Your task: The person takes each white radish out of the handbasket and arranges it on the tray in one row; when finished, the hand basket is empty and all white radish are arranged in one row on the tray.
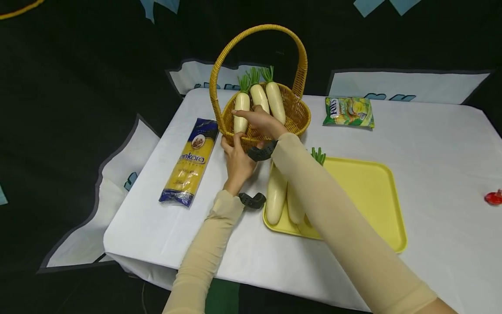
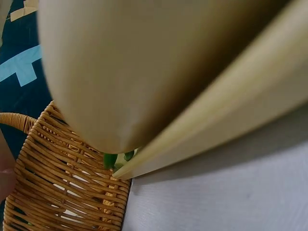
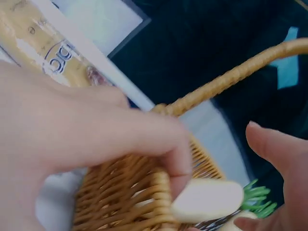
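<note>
A wicker basket point(image 1: 300, 114) with a tall arched handle holds three white radishes with green tops: a left one point(image 1: 242, 104), a middle one point(image 1: 259, 95) and a right one point(image 1: 276, 102). My left hand point(image 1: 239, 165) grips the basket's near rim, a finger hooked over it in the right wrist view. Over the basket's opening is my right hand point(image 1: 263, 122), its thumb stretched out above the left radish point(image 3: 207, 199). The right thumb stands apart from that radish in the right wrist view; the other fingertips are partly hidden.
A yellow tray point(image 1: 364, 196) carries two more white radishes point(image 1: 276, 198), partly under my right forearm. The yellow and blue pasta packet point(image 1: 190, 161) lies left of the basket. Behind the tray is a green snack packet point(image 1: 349, 112); a small red object point(image 1: 493, 197) sits far right.
</note>
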`<state>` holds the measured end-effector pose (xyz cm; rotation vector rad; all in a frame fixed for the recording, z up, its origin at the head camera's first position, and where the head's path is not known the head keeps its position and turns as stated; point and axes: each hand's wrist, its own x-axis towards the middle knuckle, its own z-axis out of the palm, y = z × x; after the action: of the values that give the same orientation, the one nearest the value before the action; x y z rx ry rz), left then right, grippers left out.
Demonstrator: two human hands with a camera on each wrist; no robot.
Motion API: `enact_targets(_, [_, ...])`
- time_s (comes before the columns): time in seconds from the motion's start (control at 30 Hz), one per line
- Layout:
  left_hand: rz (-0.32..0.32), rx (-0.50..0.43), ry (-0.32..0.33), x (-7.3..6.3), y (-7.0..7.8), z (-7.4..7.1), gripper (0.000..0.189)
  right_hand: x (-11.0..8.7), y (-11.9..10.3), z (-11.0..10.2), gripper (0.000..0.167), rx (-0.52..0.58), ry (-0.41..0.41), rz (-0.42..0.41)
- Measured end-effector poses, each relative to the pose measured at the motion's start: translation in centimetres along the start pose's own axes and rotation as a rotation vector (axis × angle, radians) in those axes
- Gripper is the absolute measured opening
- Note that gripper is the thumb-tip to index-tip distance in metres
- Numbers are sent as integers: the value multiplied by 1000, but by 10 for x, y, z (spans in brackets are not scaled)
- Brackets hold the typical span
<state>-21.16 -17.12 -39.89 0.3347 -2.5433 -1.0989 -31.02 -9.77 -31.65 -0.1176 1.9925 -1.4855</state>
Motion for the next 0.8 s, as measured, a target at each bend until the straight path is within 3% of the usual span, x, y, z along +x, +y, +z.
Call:
enact_targets(0.1, [32, 16, 2, -2, -2, -1, 57, 5, 2, 4, 101, -26, -89, 55])
enact_targets(0.2, [48, 22, 5, -3, -3, -2, 56, 9, 5, 11, 101, -44, -87, 49])
enact_targets(0.4, [59, 24, 13, -3, -2, -3, 55, 15, 8, 18, 90, -64, 71, -25])
enact_targets(0.53, [74, 38, 11, -3, -3, -1, 59, 25, 10, 19, 87, -172, 165, -71])
enact_targets(0.67, [96, 43, 26, -3, -5, -1, 58, 72, 32, 17, 96, -397, 247, -163])
enact_targets(0.77, [108, 43, 37, -4, -7, -1, 57, 92, 38, 14, 98, -486, 265, -178])
enact_targets(0.8, [110, 42, 42, -4, -8, -1, 57, 87, 33, 14, 97, -486, 253, -154])
